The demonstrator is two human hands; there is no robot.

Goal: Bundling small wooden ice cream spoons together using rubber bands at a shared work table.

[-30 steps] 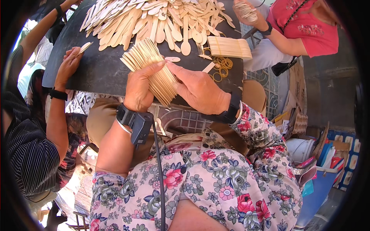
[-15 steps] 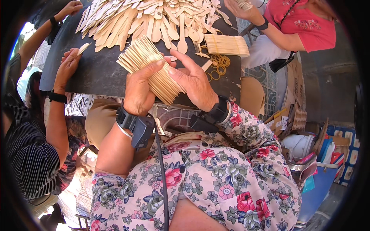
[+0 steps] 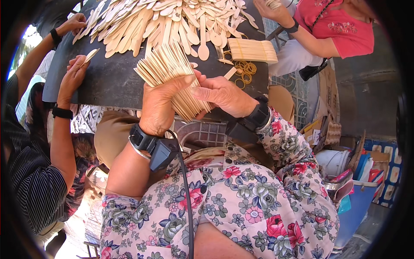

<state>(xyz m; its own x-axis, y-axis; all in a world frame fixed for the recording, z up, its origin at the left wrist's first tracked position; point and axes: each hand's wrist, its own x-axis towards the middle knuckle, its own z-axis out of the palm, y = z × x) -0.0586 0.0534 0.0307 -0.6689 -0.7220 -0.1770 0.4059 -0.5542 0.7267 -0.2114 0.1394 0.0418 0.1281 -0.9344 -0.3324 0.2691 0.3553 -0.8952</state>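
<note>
Centrally, a bundle of flat wooden pieces (image 3: 166,67) is held in both hands, above the near edge of a dark table (image 3: 108,88). The pieces are stacked face to face, edges showing; the bundle is tilted, its upper end toward the left, and the upper ends are uneven and slightly fanned. It is gripped from the left by the left hand (image 3: 159,101), the thumb being laid across the front; the other left fingers are hidden behind, and whether they are spread or pressed together cannot be told. The right edge is taken by the right hand (image 3: 226,95): thumb pressed to the near side, fingers curled and partly hidden by the wood, their spacing unclear. Dark devices (image 3: 164,153) are strapped to both wrists. Beyond, a broad heap of loose wooden spoons (image 3: 168,21) is spread over the table. To its right a banded stack (image 3: 252,50) is laid, with yellow rubber bands (image 3: 246,71) just nearer. At left, a small wooden piece (image 3: 91,55) is pinched in a co-worker's hand (image 3: 74,77); a second hand (image 3: 73,23) is held near the heap's left edge. At upper right, more wood (image 3: 273,4) is held in another co-worker's hand (image 3: 277,16)
</note>
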